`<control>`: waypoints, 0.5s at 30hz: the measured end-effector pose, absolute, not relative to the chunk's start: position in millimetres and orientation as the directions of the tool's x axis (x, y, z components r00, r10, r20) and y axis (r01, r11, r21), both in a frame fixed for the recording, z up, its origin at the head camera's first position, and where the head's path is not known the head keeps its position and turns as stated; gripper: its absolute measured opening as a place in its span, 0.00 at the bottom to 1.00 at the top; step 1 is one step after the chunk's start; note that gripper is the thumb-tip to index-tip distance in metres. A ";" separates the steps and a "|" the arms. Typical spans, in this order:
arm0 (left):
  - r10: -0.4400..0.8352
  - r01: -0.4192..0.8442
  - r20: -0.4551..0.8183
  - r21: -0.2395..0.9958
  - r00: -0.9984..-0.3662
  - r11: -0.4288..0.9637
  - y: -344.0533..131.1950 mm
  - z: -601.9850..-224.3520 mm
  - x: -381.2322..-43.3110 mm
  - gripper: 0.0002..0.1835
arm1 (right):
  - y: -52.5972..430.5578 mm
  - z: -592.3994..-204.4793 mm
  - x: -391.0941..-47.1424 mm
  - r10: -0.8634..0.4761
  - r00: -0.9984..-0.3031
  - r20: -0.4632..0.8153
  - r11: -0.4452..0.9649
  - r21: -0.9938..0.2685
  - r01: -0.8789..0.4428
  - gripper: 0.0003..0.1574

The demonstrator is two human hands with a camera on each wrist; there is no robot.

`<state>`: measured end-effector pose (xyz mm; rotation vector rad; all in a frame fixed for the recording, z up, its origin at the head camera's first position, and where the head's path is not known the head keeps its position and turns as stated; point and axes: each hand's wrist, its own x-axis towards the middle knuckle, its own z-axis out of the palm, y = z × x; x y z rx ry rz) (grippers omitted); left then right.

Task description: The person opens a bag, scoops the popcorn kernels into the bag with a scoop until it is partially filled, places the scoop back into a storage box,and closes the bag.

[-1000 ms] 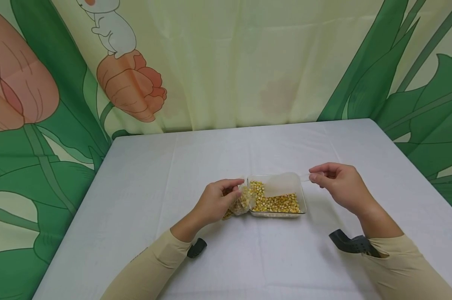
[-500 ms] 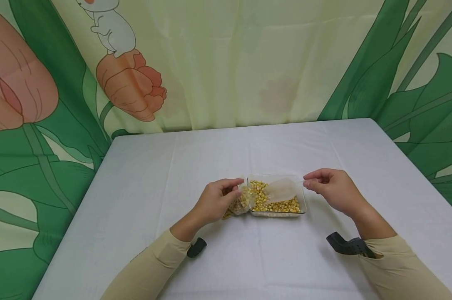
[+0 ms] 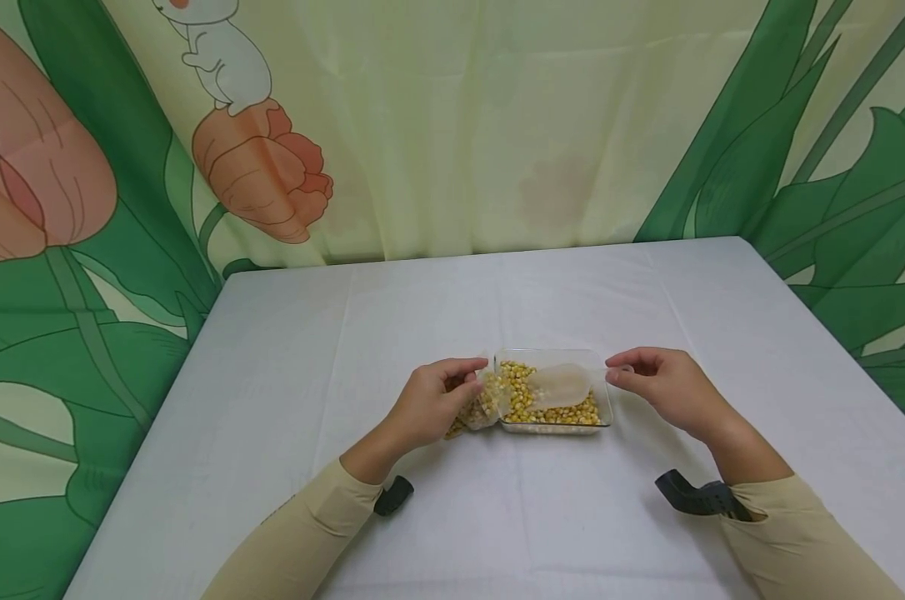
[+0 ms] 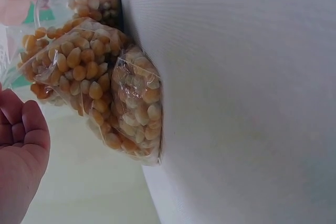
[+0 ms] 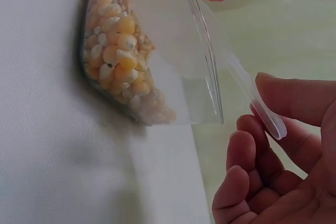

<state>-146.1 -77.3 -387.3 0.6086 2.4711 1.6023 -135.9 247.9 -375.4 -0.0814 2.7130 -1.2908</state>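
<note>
My left hand (image 3: 433,398) pinches the top edge of a clear plastic bag (image 4: 79,61) partly filled with corn kernels, its base resting on the table. The bag's mouth lies at the left rim of a clear rectangular container (image 3: 608,408). Loose yellow corn kernels (image 5: 126,56) cover the container's floor. Between thumb and fingers, my right hand (image 3: 670,383) holds the handle of a translucent white plastic spoon (image 3: 561,386) with a broad bowl. This bowl lies inside the container, over the kernels; the handle (image 5: 262,111) passes above the right rim.
A white cloth covers the table (image 3: 392,317). Behind it hangs a curtain (image 3: 437,125) printed with flowers and leaves. Dark bands (image 3: 696,493) are worn at both wrists.
My right hand has moved left and down, bringing the spoon's bowl from the container's back edge down among the kernels. The left hand and the bag have stayed in place.
</note>
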 end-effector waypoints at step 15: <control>0.385 0.243 0.092 0.899 -0.918 0.365 -77.5 -387.4 -146.0 0.17 | 238.5 -350.9 -126.3 -0.048 -0.998 0.027 0.629 -0.776 -0.051 0.32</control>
